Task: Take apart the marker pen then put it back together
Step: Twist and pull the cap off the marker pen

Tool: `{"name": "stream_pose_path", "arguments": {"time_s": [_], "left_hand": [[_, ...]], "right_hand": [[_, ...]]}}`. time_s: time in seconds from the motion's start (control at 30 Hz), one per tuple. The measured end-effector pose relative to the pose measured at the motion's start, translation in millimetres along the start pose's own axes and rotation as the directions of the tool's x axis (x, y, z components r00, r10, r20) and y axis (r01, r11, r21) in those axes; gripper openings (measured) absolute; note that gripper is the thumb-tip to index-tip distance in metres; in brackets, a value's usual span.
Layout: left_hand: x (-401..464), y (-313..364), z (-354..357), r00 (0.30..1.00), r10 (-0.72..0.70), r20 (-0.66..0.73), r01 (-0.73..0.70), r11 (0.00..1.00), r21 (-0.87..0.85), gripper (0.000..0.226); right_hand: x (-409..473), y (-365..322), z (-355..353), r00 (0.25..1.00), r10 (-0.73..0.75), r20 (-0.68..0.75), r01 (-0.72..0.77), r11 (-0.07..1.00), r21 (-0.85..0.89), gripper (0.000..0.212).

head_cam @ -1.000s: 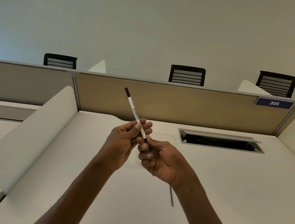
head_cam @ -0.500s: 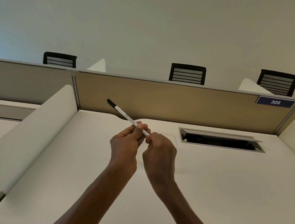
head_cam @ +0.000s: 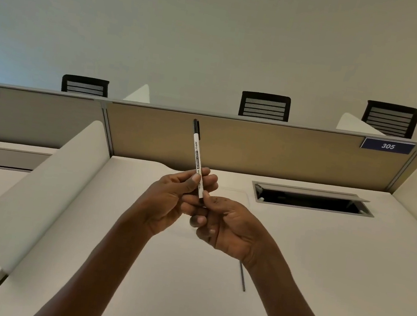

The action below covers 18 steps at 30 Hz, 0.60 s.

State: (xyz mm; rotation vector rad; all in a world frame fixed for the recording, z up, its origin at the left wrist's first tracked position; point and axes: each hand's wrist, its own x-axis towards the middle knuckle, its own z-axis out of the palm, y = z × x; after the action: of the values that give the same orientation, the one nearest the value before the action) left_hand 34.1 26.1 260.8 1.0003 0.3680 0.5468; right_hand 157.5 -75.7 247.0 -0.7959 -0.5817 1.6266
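A slim white marker pen with a black cap at its top points almost straight up above the white desk. My left hand pinches the lower barrel between thumb and fingers. My right hand pinches the pen's bottom end with thumb and forefinger; that end is hidden by my fingers. A thin dark rod lies on the desk under my right wrist, partly hidden by it.
A cable hatch stands open at the back right of the desk. White curved dividers flank the desk, and a tan partition with a "305" label closes the back. Black chairs show behind it.
The pen has swung from a low leftward slant to nearly upright. My right hand has turned palm-side toward me and the thin rod on the desk shows again.
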Motion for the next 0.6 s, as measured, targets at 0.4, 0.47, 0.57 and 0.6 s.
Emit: {"name": "stream_pose_path", "arguments": {"time_s": [0.4, 0.47, 0.57, 0.6], "left_hand": [[2, -28, 19, 0.893, 0.235, -0.384, -0.202, 0.971, 0.126, 0.013], [3, -33, 27, 0.859, 0.249, -0.447, -0.229, 0.968, 0.100, 0.010], [4, -35, 37, 0.817, 0.233, -0.527, -0.245, 0.968, 0.048, 0.008], [3, -36, 39, 0.809, 0.217, -0.547, -0.243, 0.970, 0.025, 0.008]], "right_hand": [[11, 13, 14, 0.768, -0.493, -0.409, 0.025, 0.661, -0.750, 0.033], [15, 18, 14, 0.640, -0.692, -0.333, -0.098, 0.357, -0.929, 0.027], [18, 28, 13, 0.443, -0.889, -0.116, -0.229, 0.013, -0.973, 0.014], [20, 31, 12, 0.410, -0.910, -0.055, -0.237, -0.049, -0.970, 0.012]]}}
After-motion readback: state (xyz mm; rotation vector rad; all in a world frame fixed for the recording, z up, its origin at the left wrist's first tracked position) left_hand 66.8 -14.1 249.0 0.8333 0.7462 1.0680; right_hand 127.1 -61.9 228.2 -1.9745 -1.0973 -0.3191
